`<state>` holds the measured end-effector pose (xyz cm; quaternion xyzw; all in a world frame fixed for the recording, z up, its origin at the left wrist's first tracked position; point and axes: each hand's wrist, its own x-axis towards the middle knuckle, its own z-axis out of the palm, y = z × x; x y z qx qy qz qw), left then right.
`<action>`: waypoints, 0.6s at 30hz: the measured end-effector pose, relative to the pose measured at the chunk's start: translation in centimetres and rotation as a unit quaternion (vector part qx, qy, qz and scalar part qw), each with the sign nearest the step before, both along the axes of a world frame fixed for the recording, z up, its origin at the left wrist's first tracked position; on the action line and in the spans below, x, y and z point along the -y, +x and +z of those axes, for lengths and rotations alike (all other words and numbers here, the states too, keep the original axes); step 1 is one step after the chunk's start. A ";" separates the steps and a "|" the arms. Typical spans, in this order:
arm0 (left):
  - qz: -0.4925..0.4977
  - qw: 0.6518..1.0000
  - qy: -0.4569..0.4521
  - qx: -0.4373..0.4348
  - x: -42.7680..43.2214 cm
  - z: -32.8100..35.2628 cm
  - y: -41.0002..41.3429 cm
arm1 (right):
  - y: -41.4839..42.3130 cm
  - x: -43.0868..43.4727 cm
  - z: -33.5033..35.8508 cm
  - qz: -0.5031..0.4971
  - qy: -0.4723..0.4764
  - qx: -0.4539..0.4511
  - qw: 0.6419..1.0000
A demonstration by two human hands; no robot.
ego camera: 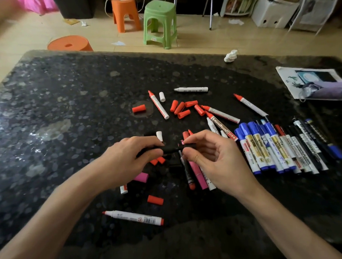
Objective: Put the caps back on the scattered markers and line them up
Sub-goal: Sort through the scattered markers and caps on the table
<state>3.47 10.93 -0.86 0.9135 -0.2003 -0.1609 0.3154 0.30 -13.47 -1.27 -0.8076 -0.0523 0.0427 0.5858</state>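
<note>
Over the middle of the dark table, my left hand [128,160] grips one end of a black marker [170,149] held level. My right hand [212,159] pinches its other end, where the cap [189,146] sits. Red caps [182,109] lie scattered beyond my hands among uncapped red-tipped markers [158,107]. A row of capped blue and black markers [280,146] is lined up to the right. An uncapped red marker [134,217] lies near the front, with a red cap [155,200] above it. A pink marker [196,174] lies under my right hand.
Crumpled paper [230,56] sits at the table's far edge. A printed sheet with a purple cloth [329,92] on it lies at the right edge. Beyond the table on the floor stand a green stool [159,22] and orange stools [125,13].
</note>
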 end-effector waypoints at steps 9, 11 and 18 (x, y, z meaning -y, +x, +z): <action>0.127 0.992 0.024 0.000 -2.1 0.0 0.8 | 0.3 0.5 -1.6 0.012 -0.194 0.017 0.981; 0.140 0.990 0.034 -0.002 -2.0 0.0 0.8 | -0.3 -0.2 -2.2 0.042 -0.262 0.040 0.963; 0.154 0.987 0.049 0.015 -2.0 0.1 1.0 | -1.5 -2.2 -4.1 0.117 -0.332 0.143 0.925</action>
